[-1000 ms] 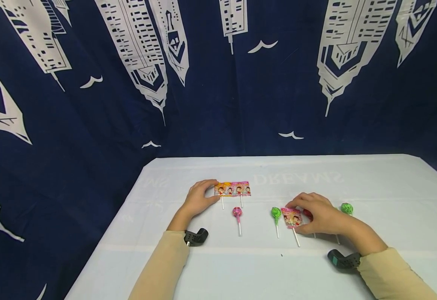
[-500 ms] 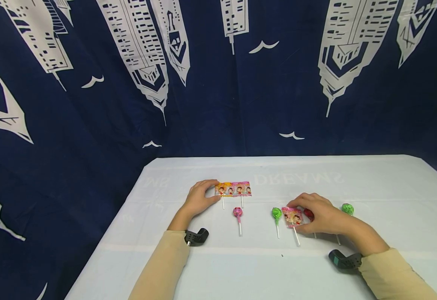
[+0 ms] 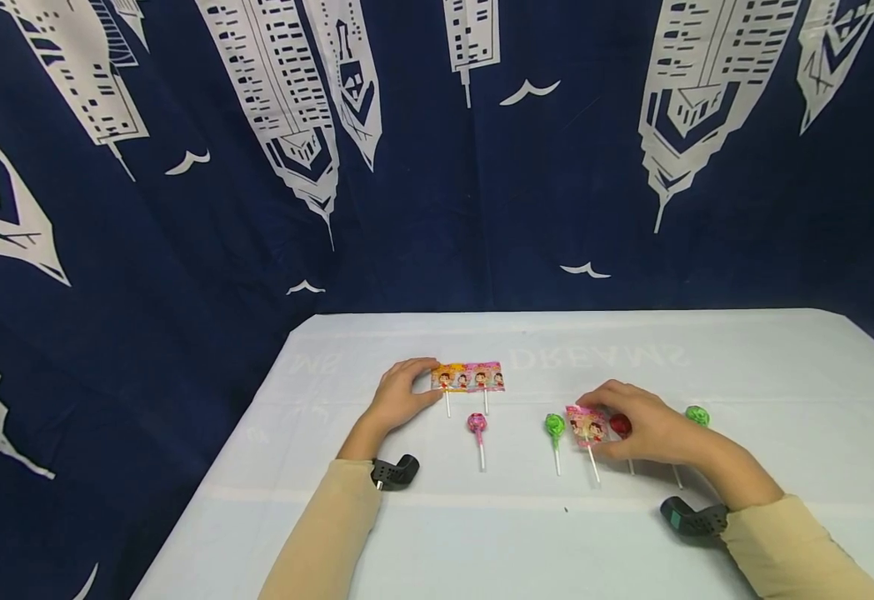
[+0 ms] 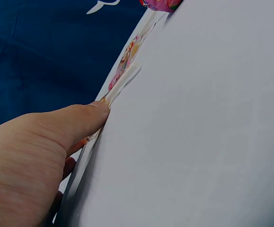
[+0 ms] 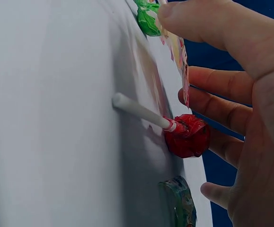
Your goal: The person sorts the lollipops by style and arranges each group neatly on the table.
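My left hand (image 3: 397,397) holds the left edge of a flat orange-wrapped lollipop (image 3: 447,377), thumb at its lower side and fingers at the upper. A flat pink-wrapped lollipop (image 3: 487,377) lies against it on the right. Between thumb and fingers, my right hand (image 3: 650,427) pinches another flat pink-wrapped lollipop (image 3: 586,427); the right wrist view shows its wrapper raised off the cloth. Under that palm lies a round red lollipop (image 5: 189,136). A round green lollipop (image 3: 554,425) is just left of the pinched one.
A round pink lollipop (image 3: 476,423) lies in front of the flat pair. Beyond my right hand sits another round green lollipop (image 3: 697,415). The white-clothed table (image 3: 481,533) meets a dark blue printed curtain (image 3: 481,208) at the back.
My right hand has shifted slightly away from me, and the flat pink-wrapped lollipop has risen with it. More of the red lollipop shows. My left hand keeps its place.
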Motion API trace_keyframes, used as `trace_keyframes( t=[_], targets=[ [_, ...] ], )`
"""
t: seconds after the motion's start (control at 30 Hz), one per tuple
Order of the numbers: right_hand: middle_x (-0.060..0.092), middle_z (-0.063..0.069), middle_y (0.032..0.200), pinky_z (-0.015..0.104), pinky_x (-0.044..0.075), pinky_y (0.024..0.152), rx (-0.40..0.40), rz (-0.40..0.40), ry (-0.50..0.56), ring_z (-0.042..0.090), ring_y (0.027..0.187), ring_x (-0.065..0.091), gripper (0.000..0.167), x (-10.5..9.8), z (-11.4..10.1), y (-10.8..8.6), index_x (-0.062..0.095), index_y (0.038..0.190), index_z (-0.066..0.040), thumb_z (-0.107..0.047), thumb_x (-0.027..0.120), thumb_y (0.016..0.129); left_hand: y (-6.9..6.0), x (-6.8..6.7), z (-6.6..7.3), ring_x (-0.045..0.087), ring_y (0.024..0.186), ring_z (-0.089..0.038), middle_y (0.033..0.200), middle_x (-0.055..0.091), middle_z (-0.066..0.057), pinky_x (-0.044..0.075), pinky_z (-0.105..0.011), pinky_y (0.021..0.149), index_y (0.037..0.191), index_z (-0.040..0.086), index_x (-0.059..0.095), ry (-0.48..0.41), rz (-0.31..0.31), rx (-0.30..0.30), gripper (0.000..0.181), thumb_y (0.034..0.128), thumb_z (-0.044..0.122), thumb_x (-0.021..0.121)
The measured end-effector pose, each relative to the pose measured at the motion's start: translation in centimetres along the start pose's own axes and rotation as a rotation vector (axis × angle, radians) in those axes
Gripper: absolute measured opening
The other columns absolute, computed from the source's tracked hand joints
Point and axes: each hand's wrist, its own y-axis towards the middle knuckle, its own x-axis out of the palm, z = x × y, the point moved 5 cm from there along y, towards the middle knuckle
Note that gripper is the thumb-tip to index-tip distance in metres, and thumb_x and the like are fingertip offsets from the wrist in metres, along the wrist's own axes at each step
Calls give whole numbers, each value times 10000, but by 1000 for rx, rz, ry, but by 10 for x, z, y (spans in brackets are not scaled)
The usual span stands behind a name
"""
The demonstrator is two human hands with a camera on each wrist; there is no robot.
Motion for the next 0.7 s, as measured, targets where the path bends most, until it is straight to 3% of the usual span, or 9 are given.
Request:
trace_keyframes(
  t=[0.13, 0.27, 0.5, 0.7],
  targets=[
    [617, -68, 1148, 303, 517, 848, -12, 19, 25, 87, 974, 557, 563, -2, 1, 0, 645, 1235, -168, -320, 855, 736, 1, -1, 1, 433, 1430, -283, 1475, 553, -35, 251, -500, 1220, 1385, 184, 588, 1, 0, -3, 527, 892, 291, 739],
    [619, -55, 1142, 284, 526, 840, -14, 26, 54, 78, 966, 560, 548, -7, 2, 1, 646, 1235, -148, -297, 854, 751, 1, -1, 2, 441, 1421, -296, 1469, 558, -43, 251, -512, 1216, 1380, 177, 591, -3, 9, 7, 522, 891, 286, 740],
    [623, -44, 1214, 477, 502, 1004, 51, 3, 61, 206, 1153, 605, 557, -16, 2, 9, 630, 1267, -165, -354, 839, 786, 0, 0, 1, 442, 1422, -278, 1472, 557, -32, 257, -508, 1215, 1379, 180, 591, 10, -4, 2, 524, 892, 299, 741],
    [627, 30, 1238, 564, 453, 1048, 40, -10, 92, 278, 1199, 599, 585, -25, -2, 27, 618, 1291, -101, -367, 818, 811, 0, -1, 2, 443, 1422, -279, 1466, 563, -38, 252, -504, 1218, 1374, 177, 597, -2, 8, 4, 521, 889, 296, 746]
  ],
)
